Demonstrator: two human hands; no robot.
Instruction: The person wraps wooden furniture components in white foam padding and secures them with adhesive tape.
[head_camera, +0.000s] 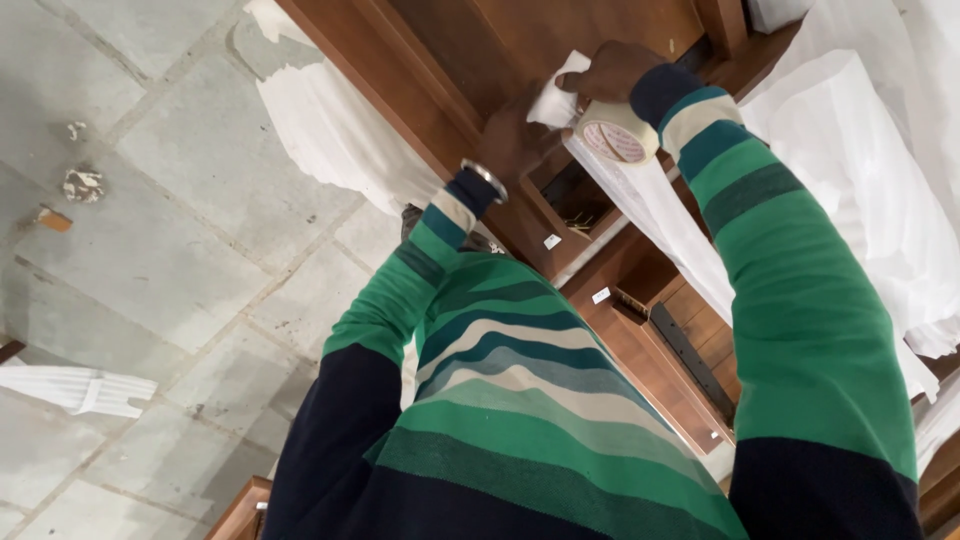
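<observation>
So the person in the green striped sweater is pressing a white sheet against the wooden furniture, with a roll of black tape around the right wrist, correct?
Not quite: the roll of tape is pale beige, not black, as the head view shows. It does sit around the right wrist, and the right hand presses the white sheet against the wooden furniture.

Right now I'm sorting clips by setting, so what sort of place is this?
Probably a furniture workshop or packing area. A brown wooden cabinet lies part-wrapped in white foam sheet on a grey tiled floor. The right hand presses the sheet to the wood, with a tape roll on its wrist.
</observation>
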